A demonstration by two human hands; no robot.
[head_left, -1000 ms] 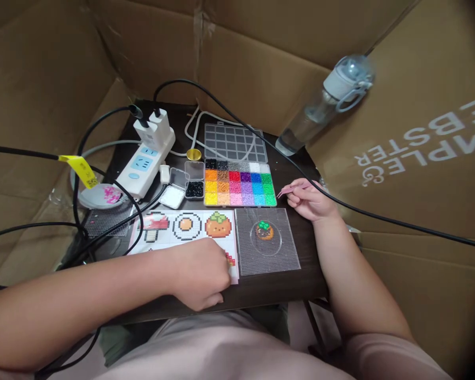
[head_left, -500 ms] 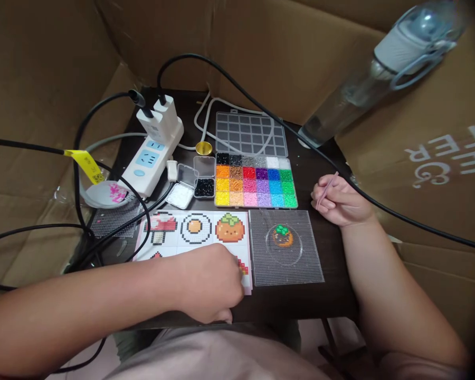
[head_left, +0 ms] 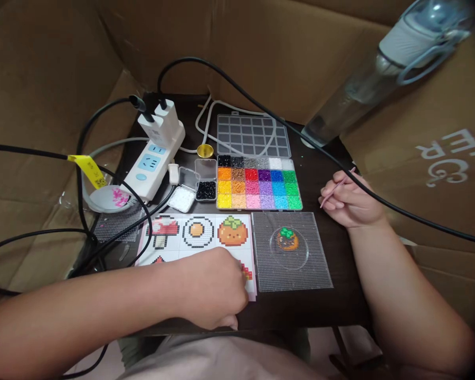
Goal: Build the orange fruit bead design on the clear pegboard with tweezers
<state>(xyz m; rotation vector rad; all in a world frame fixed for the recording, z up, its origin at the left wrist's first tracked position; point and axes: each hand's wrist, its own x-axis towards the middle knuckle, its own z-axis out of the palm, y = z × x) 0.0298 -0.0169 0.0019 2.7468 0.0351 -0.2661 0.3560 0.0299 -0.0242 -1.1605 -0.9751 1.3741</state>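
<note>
My left hand (head_left: pixel 216 287) rests as a closed fist on the lower part of the pattern sheet (head_left: pixel 174 253), its curled fingers turned down out of sight. That sheet shows pixel pictures of a mushroom, a fried egg and a persimmon. At the table's right side my right hand (head_left: pixel 354 203) pinches thin pink tweezers (head_left: pixel 338 188), held apart from the beads. Between the hands lies a clear pegboard (head_left: pixel 316 264) bearing a small orange and green bead figure (head_left: pixel 287 239). Behind it stands an open bead box (head_left: pixel 260 182) with many colours in compartments.
Small open boxes of white beads (head_left: pixel 181 199) and black beads (head_left: pixel 206 190) sit left of the bead box. A power strip (head_left: pixel 150 163), a dish with pink beads (head_left: pixel 106 198) and looping black cables crowd the left. A water bottle (head_left: pixel 352 89) leans at the back right by cardboard walls.
The view has shifted slightly, so everything appears a little lower and further right. Both hands keep the same pose, and the bead figure looks the same.
</note>
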